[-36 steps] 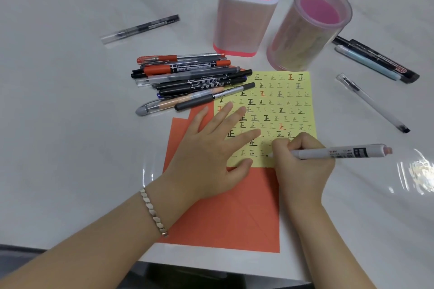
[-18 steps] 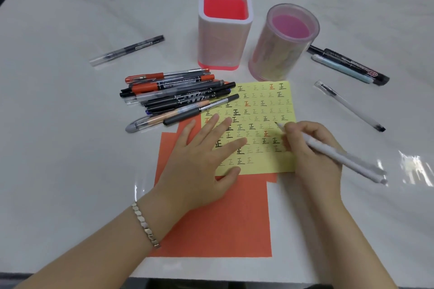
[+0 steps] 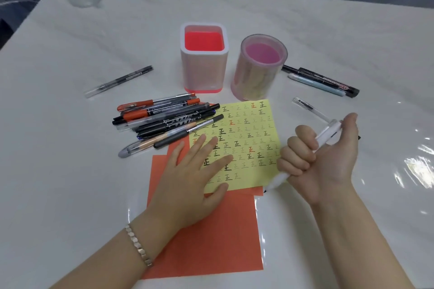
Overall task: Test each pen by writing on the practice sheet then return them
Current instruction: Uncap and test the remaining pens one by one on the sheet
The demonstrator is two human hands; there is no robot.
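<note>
So the white pen (image 3: 327,135) just came off the yellow sheet (image 3: 246,143), now fisted in the right hand (image 3: 321,159) at the sheet's right edge, looks tested and due back. Left hand (image 3: 190,185) still flat, fingers spread on the sheet. Both holders (image 3: 203,58) sit behind it; the pen pile (image 3: 164,122) lies off to the left.
</note>
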